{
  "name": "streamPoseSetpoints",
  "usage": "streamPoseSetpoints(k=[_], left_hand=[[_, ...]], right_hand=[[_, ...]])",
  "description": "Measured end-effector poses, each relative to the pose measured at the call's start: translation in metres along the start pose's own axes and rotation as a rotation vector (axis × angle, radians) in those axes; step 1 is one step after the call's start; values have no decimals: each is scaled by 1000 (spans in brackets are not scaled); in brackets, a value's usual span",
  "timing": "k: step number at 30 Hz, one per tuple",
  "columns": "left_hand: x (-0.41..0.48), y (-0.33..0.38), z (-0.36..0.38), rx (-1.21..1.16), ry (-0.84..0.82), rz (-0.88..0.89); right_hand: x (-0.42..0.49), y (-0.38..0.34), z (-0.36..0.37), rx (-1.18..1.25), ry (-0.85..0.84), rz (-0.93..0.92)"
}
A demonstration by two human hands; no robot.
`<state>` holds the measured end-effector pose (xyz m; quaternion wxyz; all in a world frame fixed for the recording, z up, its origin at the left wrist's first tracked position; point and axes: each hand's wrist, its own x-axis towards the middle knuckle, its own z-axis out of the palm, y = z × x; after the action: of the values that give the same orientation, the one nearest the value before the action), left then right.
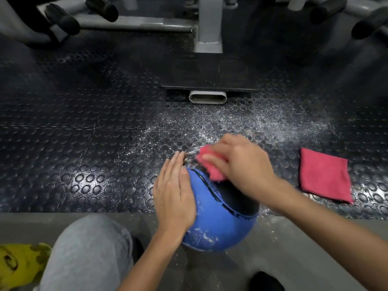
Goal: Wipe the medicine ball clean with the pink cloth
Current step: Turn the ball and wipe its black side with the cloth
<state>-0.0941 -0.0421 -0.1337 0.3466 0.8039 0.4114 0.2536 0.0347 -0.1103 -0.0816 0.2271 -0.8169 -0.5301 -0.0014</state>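
Bunched pink cloth under right fingers

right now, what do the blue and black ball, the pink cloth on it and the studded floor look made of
Blue and black medicine ball: likely rubber, matte with a grainy texture, smeared with white dust. Bunched pink cloth: soft, fuzzy nap, probably microfibre or terry. Dark studded floor: seems rubber matting, raised round studs with a slight sheen.
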Motion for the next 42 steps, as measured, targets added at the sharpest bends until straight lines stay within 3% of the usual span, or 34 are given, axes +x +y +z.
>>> streamPoseSetpoints(k=[3,5,7,9,11,15,17,20,23,24,25,28,30,32,36,40,42], left_hand=[[2,7,2,32,-48,-73],[4,11,5,64,-66,-71],[7,10,7,73,-56,-72],[7,7,6,64,-35,-73],[3,3,3,40,-22,-74],[-3,3,0,18,-16,-76],[-4,6,1,34,-24,-71],[-3,6,2,44,-8,-68],[-5,4,-1,28,8,-56],[-5,3,-2,17,4,-62],[-5,2,-2,6,-3,-67],[1,8,-3,9,-54,-65],[14,12,-4,20,-104,-68],[37,11,-9,-17,-168,-79],[84,-3,-21,-64,-375,-39],[95,-1,-36,-33,-146,8],[85,1,-36,-48,-131,21]], right_hand=[[27,41,-1,233,-165,375],[31,41,-3,149,-164,401],[21,17,-4,40,-117,235],[5,-14,-6,-67,38,-81],[-3,-19,-2,-128,95,-191],[22,37,0,195,-166,281],[29,54,-5,180,-195,383],[17,28,-10,9,-163,205],[-7,-12,-7,-41,35,-179],[-13,-13,-2,-50,53,-222],[-13,-7,1,-4,67,-188],[2,33,-1,238,5,260],[3,66,4,185,-84,458],[-4,89,11,98,-105,540],[-8,109,6,423,3,639],[13,100,-25,631,25,639],[28,82,-31,670,46,558]])
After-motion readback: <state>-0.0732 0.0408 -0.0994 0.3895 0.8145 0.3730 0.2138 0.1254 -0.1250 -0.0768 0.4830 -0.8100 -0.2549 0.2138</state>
